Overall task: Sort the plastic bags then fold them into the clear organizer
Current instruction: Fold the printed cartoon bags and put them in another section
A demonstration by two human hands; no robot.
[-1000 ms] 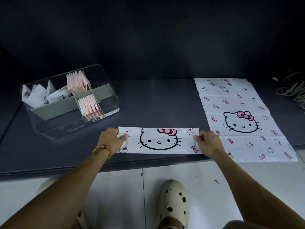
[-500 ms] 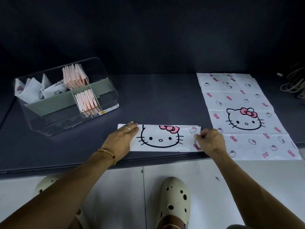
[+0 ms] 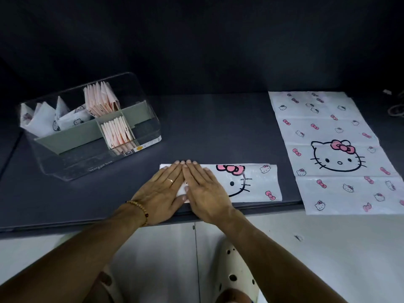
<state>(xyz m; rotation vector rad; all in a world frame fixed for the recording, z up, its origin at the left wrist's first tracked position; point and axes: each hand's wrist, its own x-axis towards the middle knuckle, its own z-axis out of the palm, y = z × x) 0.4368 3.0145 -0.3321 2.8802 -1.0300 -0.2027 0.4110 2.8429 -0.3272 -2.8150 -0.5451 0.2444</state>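
Note:
A white plastic bag with a cat-face print, folded into a long strip (image 3: 258, 184), lies along the front edge of the dark table (image 3: 207, 127). My left hand (image 3: 160, 190) and my right hand (image 3: 204, 190) lie flat side by side on the strip's left half, fingers straight and together, palms down. A second bag of the same print (image 3: 332, 149) lies spread flat at the right. The clear organizer (image 3: 91, 125) stands at the left, holding folded white bags in its left part and folded pink bags in two middle compartments.
The spread bag's lower edge hangs over the table's front edge. A coil of cord (image 3: 396, 108) lies at the far right edge. Below the table is a light floor (image 3: 328, 248) with my pale perforated shoes (image 3: 236, 272).
Both hands left the strip's two ends and came together flat on its left half. The left hand slid right a little, the right hand moved left across the printed face.

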